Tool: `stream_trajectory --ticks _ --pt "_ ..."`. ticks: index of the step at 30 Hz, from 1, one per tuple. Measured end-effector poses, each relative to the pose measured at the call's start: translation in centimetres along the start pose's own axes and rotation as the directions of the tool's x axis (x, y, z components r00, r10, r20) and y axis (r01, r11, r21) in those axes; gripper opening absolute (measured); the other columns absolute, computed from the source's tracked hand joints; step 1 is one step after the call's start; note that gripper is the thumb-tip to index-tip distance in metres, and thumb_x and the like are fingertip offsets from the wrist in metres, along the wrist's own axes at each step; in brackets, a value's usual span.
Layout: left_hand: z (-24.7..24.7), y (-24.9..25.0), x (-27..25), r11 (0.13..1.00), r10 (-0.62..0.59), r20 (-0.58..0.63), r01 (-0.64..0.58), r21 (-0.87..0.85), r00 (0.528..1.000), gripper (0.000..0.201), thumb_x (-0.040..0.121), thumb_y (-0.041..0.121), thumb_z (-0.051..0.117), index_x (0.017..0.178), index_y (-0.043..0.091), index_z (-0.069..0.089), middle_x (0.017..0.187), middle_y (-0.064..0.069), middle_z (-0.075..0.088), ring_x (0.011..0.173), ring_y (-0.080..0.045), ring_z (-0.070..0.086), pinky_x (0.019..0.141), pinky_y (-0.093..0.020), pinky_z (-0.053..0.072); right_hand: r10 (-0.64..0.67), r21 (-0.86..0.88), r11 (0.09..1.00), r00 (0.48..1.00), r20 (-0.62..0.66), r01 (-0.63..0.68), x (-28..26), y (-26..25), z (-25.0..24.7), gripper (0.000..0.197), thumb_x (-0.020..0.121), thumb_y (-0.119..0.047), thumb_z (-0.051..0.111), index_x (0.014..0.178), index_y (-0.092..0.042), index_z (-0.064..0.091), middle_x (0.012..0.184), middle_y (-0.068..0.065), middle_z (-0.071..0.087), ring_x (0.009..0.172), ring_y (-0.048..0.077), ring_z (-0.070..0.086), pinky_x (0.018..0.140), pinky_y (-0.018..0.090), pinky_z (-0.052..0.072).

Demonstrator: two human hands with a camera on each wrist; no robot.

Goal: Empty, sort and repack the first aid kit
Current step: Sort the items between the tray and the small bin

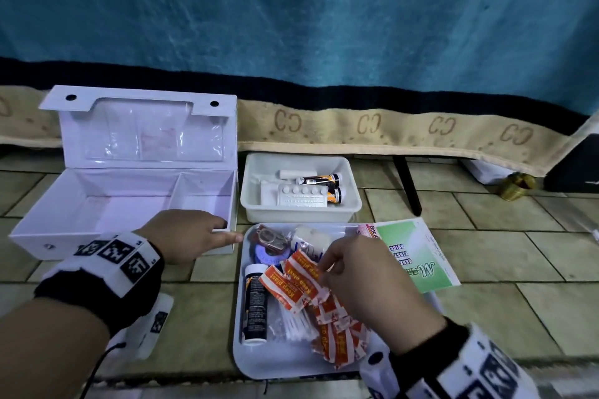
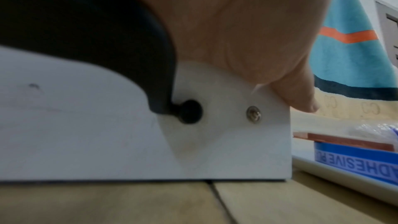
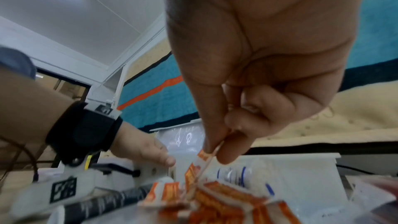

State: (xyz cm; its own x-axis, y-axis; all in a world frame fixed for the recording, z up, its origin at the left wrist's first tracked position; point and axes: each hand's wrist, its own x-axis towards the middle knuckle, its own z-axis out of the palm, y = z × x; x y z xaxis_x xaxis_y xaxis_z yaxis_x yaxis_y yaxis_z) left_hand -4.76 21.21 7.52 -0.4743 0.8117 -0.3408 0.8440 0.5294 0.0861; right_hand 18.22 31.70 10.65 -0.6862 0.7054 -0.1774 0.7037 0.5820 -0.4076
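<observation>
The white first aid box [image 1: 39, 244] stands open and empty on the floor at the left, lid upright. My left hand [image 1: 191, 233] grips its front right corner [image 2: 226, 151], fingers over the rim and thumb outside. My right hand [image 1: 324, 269] hovers over the white tray [image 1: 275, 363] and pinches a chain of orange-and-white plaster strips [image 1: 298, 272] between thumb and fingers [image 3: 224, 152]; the plaster strips [image 3: 200, 159] hang down to a loose heap of plasters [image 1: 340, 334]. The tray also holds a black bottle [image 1: 256, 301], cotton swabs [image 1: 295, 321], a blue tape roll [image 1: 265, 256] and a bandage roll [image 1: 311, 236].
A white tub [image 1: 353, 204] behind the tray holds tubes and a blister pack. A green booklet [image 1: 418, 256] lies at the tray's right edge. A blanket-draped bed runs along the back, with a black leg [image 1: 408, 185] and a gold object [image 1: 517, 186] on the tiled floor.
</observation>
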Motion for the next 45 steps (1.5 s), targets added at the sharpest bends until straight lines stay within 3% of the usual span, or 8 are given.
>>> stream_trajectory --ticks 5,9,17,24,29,34,39,45 --pt "0.1 -0.1 0.1 1.000 0.003 -0.006 -0.003 0.003 1.000 0.047 0.086 0.067 0.033 0.062 0.028 0.038 0.066 0.006 0.048 0.066 -0.008 0.046 0.062 -0.026 0.034 -0.127 -0.227 0.967 0.991 -0.051 0.112 -0.3 -1.0 1.2 0.019 0.091 -0.023 0.050 0.106 -0.026 0.061 0.104 -0.001 0.065 0.095 0.020 0.064 0.073 0.029 0.049" --pt "0.1 -0.1 0.1 1.000 0.000 -0.008 0.000 -0.014 1.000 0.046 0.087 0.066 0.034 0.062 0.028 0.038 0.065 0.007 0.047 0.062 -0.004 0.043 0.061 -0.026 0.033 -0.192 -0.243 0.955 0.979 -0.068 0.170 -0.3 -1.6 1.1 0.019 0.089 -0.019 0.051 0.107 -0.024 0.057 0.107 -0.001 0.061 0.097 0.019 0.061 0.073 0.028 0.045" --pt "0.0 -0.2 0.0 1.000 0.009 -0.004 -0.010 -0.027 1.000 0.047 0.086 0.067 0.034 0.062 0.028 0.039 0.063 0.006 0.046 0.061 -0.006 0.044 0.063 -0.026 0.035 -0.173 -0.317 0.926 0.976 0.131 0.206 -0.2 -1.8 1.0 0.023 0.093 -0.030 0.049 0.108 -0.019 0.063 0.111 0.003 0.061 0.102 0.022 0.060 0.082 0.031 0.048" --pt "0.1 -0.3 0.0 1.000 0.026 -0.002 -0.026 -0.007 1.000 0.048 0.085 0.070 0.032 0.063 0.027 0.039 0.064 0.006 0.048 0.062 -0.005 0.044 0.063 -0.026 0.036 -0.128 -0.348 0.927 0.990 0.055 0.139 2.5 -3.1 -4.7 0.029 0.093 -0.042 0.048 0.106 -0.021 0.063 0.107 0.004 0.066 0.091 0.021 0.064 0.074 0.029 0.049" --pt "0.2 -0.8 0.1 0.996 0.090 -0.013 -0.091 -0.021 0.996 0.079 0.046 0.094 -0.001 0.061 0.027 0.038 0.061 0.005 0.047 0.059 -0.005 0.044 0.057 -0.024 0.032 -0.135 -0.508 0.848 0.989 0.068 0.150 9.9 -2.8 -5.5 0.024 0.094 -0.020 0.044 0.111 -0.017 0.061 0.111 0.006 0.063 0.095 0.025 0.061 0.072 0.030 0.049" --pt "0.5 -0.8 0.3 0.996 0.085 -0.040 -0.085 -0.007 0.996 0.052 0.085 0.070 0.030 0.060 0.024 0.034 0.060 0.002 0.043 0.058 -0.010 0.042 0.057 -0.026 0.031 -0.139 -0.595 0.748 0.947 0.290 0.292 14.9 -2.3 -3.6 0.034 0.094 -0.014 0.044 0.128 -0.015 0.048 0.118 0.007 0.057 0.102 0.025 0.057 0.077 0.033 0.048" --pt "0.6 -0.9 0.4 0.995 0.094 -0.055 -0.095 -0.011 0.994 0.052 0.086 0.068 0.033 0.060 0.023 0.034 0.062 0.002 0.044 0.065 -0.014 0.045 0.061 -0.029 0.033 -0.180 -0.619 0.723 0.949 0.259 0.306 16.6 -2.5 -1.7 0.034 0.089 -0.018 0.057 0.120 -0.012 0.047 0.113 0.007 0.056 0.102 0.028 0.057 0.080 0.039 0.045" --pt "0.8 -1.0 0.4 0.995 0.100 -0.071 -0.102 -0.020 0.992 0.052 0.086 0.068 0.034 0.060 0.023 0.033 0.062 0.002 0.043 0.062 -0.013 0.043 0.060 -0.029 0.032 -0.164 -0.632 0.720 0.955 0.248 0.288 16.7 -3.0 -1.2 0.029 0.089 -0.013 0.042 0.118 -0.017 0.048 0.115 0.006 0.053 0.105 0.027 0.052 0.092 0.045 0.042"
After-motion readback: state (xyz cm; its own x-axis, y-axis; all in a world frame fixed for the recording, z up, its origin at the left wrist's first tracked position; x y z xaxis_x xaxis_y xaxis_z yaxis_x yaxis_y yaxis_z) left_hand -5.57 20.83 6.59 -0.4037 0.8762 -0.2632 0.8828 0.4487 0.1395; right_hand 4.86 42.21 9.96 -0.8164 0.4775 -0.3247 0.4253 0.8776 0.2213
